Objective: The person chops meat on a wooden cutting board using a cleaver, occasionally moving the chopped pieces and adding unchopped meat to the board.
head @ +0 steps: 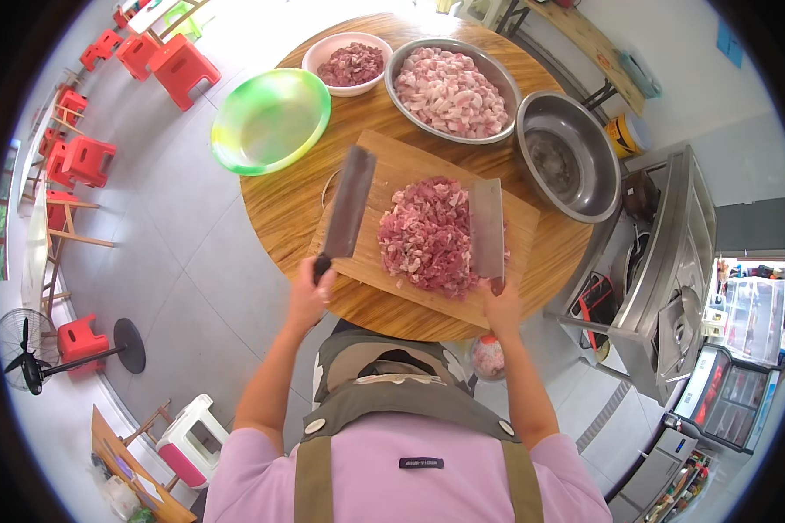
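My left hand [312, 295] grips the dark handle of a cleaver [351, 204], whose broad blade is raised at the left side of a wooden cutting board [383, 153]. In my right hand [501, 306] is a second cleaver [487, 225]; its blade overlaps the right edge of a heap of chopped raw meat [426, 235]. Whether that blade touches the board cannot be seen. Red meat and paler fatty bits are mixed in the heap. The board lies at a slant on a round wooden table [268, 216].
Behind the board stand a green-yellow basin [271, 124], a white bowl of dark meat pieces [351, 65], a steel bowl of pale diced meat [451, 91] and a steel basin [566, 157]. A stainless steel counter [657, 274] is at right; red stools [180, 68] and a fan [29, 356] are at left.
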A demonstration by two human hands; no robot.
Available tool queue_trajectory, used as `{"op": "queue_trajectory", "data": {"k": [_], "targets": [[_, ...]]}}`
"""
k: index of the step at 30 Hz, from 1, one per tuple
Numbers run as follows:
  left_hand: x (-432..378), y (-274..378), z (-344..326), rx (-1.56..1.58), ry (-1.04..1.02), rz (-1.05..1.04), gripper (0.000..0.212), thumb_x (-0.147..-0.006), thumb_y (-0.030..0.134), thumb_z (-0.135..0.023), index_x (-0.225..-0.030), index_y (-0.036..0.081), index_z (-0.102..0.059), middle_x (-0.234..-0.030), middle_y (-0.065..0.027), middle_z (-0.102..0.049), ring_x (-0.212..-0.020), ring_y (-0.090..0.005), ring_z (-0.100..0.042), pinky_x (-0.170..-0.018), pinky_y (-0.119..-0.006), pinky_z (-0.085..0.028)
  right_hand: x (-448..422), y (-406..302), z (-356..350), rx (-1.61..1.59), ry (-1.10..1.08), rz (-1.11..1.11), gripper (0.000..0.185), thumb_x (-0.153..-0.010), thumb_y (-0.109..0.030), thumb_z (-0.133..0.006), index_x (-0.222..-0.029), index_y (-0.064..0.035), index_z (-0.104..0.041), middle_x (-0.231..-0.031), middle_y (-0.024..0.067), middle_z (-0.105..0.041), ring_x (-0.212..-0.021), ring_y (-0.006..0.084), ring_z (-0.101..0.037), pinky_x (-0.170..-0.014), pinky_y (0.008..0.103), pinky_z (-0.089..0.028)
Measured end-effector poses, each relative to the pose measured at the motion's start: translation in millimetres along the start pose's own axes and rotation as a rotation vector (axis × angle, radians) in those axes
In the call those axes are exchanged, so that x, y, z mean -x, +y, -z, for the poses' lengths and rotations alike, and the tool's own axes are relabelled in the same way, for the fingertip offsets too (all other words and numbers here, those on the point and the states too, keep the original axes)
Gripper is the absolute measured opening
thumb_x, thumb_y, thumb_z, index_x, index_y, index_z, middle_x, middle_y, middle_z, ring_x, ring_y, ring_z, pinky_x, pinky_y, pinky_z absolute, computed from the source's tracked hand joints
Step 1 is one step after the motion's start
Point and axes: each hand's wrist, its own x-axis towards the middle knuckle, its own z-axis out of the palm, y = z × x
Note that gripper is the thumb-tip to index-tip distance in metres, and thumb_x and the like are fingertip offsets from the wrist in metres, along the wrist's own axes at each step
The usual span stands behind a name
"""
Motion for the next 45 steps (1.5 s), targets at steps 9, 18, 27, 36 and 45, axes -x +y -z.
{"op": "queue_trajectory", "data": {"k": [9,18,27,36,45], "targets": [[5,-2,-128,-0.316,-0.040,-0.476,0.032,-0.089,0.019,-0.057,-0.110,0.001,-0.040,-0.080,-0.0269,-0.060,-0.068,-0.0443,-0.061,-0.058,-0.050,-0.047,56,-3,-64,0.114,0.025,0.157,0.034,-0.095,-0.033,-0.049,-0.104,-0.0003,-0.043,-0.071,0.0263,-0.061,-0.065,0.0470,-0.059,-0.058,0.0553,-0.044],[-5,18,-133,-0.228,-0.100,-0.438,0.031,-0.092,0.025,-0.056,-0.103,-0.001,-0.043,-0.073,-0.0268,-0.060,-0.069,-0.0460,-0.059,-0.058,-0.050,-0.045,52,21,-82,-0.027,-0.033,0.189,0.039,-0.094,-0.037,-0.049,-0.108,-0.0016,-0.042,-0.077,0.0289,-0.061,-0.071,0.0486,-0.059,-0.062,0.0549,-0.045],[17,62,-119,-0.222,-0.052,-0.599,0.036,-0.095,0.025,-0.053,-0.114,-0.004,-0.042,-0.073,-0.0255,-0.060,-0.068,-0.0457,-0.059,-0.058,-0.048,-0.046,44,-64,-46,-0.230,0.587,0.272,0.039,-0.095,-0.030,-0.053,-0.111,0.0046,-0.046,-0.080,0.0197,-0.061,-0.066,0.0378,-0.060,-0.065,0.0424,-0.048],[1,49,-123,-0.221,-0.119,-0.453,0.030,-0.095,0.027,-0.049,-0.101,-0.002,-0.041,-0.076,-0.0322,-0.059,-0.073,-0.0505,-0.057,-0.062,-0.055,-0.043,38,-78,-55,-0.188,0.470,0.183,0.037,-0.094,-0.033,-0.049,-0.094,0.0030,-0.042,-0.074,0.0343,-0.059,-0.071,0.0499,-0.059,-0.060,0.0544,-0.047],[5,36,-116,-0.075,-0.242,-0.370,0.034,-0.096,0.027,-0.049,-0.108,-0.004,-0.043,-0.074,-0.0293,-0.060,-0.073,-0.0476,-0.059,-0.060,-0.050,-0.046,42,-68,-79,-0.049,0.331,-0.006,0.036,-0.093,-0.032,-0.051,-0.097,0.0029,-0.046,-0.077,0.0325,-0.061,-0.073,0.0506,-0.059,-0.062,0.0551,-0.046]]}}
